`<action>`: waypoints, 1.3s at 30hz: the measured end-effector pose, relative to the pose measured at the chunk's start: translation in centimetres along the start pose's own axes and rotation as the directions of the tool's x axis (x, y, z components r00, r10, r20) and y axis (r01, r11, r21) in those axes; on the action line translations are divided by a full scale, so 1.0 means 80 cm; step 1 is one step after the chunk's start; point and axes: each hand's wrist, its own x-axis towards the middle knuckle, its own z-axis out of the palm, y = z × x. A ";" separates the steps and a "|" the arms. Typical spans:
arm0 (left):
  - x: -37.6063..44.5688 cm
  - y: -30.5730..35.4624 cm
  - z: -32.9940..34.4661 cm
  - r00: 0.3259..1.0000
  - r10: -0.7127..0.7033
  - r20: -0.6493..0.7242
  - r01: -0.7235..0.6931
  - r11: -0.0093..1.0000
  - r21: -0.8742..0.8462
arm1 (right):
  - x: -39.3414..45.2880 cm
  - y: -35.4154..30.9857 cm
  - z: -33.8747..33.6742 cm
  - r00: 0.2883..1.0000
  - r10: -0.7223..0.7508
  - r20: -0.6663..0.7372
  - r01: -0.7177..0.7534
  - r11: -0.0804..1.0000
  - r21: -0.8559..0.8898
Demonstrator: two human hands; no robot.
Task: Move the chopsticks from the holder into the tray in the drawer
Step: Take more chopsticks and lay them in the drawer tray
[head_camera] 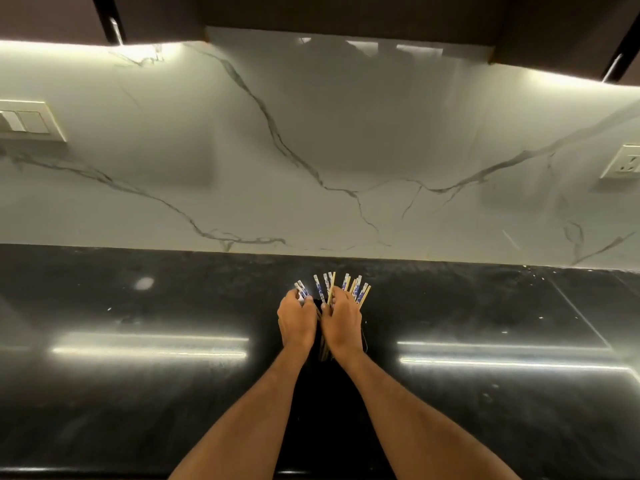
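1. Head view looks down at a glossy black countertop (138,393) with a white marble backsplash (311,150) behind it, grey veins running all over that thing.
2. Both bare forearms reach in from the bottom edge and the hands meet pretty much dead centre on the counter, side by side and nearly touching.
3. Left hand (297,322) is curled shut around a couple of chopsticks (323,289); you can see their blue-and-white patterned ends poking out past its fingers, leaning left.
4. Right hand (343,323) is closed around a bigger bunch, a mix of the blue-and-white tops and plain wooden ones, fanning up and a bit to the right.
5. The lower ends of the sticks show in the gap between the wrists, pointing down toward the counter.
6. The holder itself is honestly hard to make out. There's something dark under and between the hands, but it blends into the black counter, so I can't tell where its edges are or whether the sticks are in it.
7. Drawer and tray aren't in this shot.
8. Other stuff: a switch plate (29,121) on the wall at far left, a socket (623,162) at far right, dark upper cabinets (346,12) with strip lights underneath, which reflect as bright streaks on the counter.
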 end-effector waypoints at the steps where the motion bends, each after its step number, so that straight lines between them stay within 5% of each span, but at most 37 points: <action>1: 0.005 -0.001 0.003 1.000 -0.016 -0.005 0.016 1.000 -0.006 | 0.002 0.001 0.003 1.000 0.006 -0.005 -0.006 1.000 0.001; 24: 0.038 -0.021 0.010 0.985 0.155 0.078 -0.156 0.988 0.012 | 0.029 -0.006 0.020 0.999 -0.028 0.019 0.028 1.000 -0.011; 39: 0.036 -0.009 -0.001 0.969 0.244 0.035 -0.241 0.968 -0.072 | 0.049 0.001 0.007 0.977 -0.018 0.211 0.004 0.998 0.068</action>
